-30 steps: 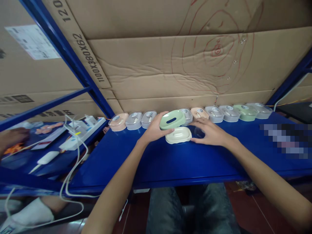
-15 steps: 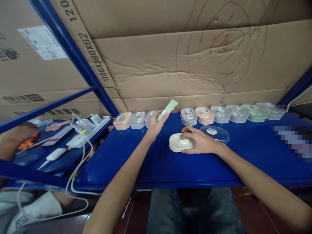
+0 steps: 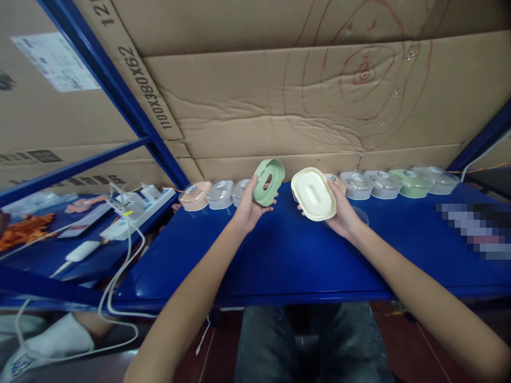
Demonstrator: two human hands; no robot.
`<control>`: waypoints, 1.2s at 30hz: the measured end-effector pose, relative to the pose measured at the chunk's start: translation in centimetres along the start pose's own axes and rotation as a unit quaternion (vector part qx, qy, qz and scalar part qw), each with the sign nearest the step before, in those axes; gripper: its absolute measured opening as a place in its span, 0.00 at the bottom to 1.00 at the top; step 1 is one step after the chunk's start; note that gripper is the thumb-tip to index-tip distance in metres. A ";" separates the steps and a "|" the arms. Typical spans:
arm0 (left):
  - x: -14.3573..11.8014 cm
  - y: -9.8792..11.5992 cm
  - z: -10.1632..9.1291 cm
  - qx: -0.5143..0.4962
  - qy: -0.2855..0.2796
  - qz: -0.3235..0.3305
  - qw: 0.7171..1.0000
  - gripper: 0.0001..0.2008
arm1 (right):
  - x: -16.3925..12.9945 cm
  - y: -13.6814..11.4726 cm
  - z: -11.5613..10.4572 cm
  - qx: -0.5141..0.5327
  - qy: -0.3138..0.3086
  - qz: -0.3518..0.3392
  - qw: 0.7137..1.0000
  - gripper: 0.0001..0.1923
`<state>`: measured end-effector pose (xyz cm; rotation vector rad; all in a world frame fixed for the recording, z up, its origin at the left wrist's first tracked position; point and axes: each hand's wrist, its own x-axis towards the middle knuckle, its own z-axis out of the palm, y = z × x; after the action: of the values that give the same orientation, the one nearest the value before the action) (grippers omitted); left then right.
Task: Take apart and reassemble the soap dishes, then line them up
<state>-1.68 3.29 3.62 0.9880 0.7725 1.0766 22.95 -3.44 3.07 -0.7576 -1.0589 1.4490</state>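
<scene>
In my left hand (image 3: 246, 210) is a green plastic soap-box shell (image 3: 262, 198), tilted up so that the oval slot in its middle shows. The hand is closed around its side, above the table. My right hand (image 3: 344, 214) grips a cream oval soap dish (image 3: 315, 194) by its right edge, with its hollow side and raised centre facing me. The two pieces are apart, level with each other. Behind my right wrist a clear lid (image 3: 361, 215) lies on the blue table (image 3: 287, 260), partly hidden.
Lidded boxes line the back: a peach one (image 3: 194, 197) at left, a green one (image 3: 410, 184) at right. A power strip (image 3: 131, 218) with white cables (image 3: 114, 282) sits left of a blue post (image 3: 167, 159). Cardboard (image 3: 239, 101) stands behind.
My right hand has lifted the cream dish off the table and turned it to face me. My left hand has rotated the green shell, showing its slot. The view has shifted slightly.
</scene>
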 end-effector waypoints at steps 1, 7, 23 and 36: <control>0.0 0.0 0.0 -0.001 -0.001 -0.003 1.000 0.33 | 0.0 0.0 0.0 0.001 0.002 0.001 1.000 0.36; 0.1 -0.4 -0.1 0.001 -0.006 -0.016 1.000 0.32 | 0.0 0.8 -1.1 -0.217 0.015 -0.096 0.971 0.22; -1.1 -1.9 1.5 0.050 -0.105 -0.018 0.993 0.25 | -0.6 1.8 -1.5 -0.625 -0.079 -0.388 0.672 0.14; -2.0 -2.1 1.8 0.116 -0.182 -0.034 0.976 0.29 | -1.0 2.5 -1.1 -0.668 0.064 -0.419 0.611 0.10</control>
<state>0.08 0.61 2.42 1.3048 0.6329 0.7271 23.09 -4.09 0.29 -1.0619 -1.9717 -0.4529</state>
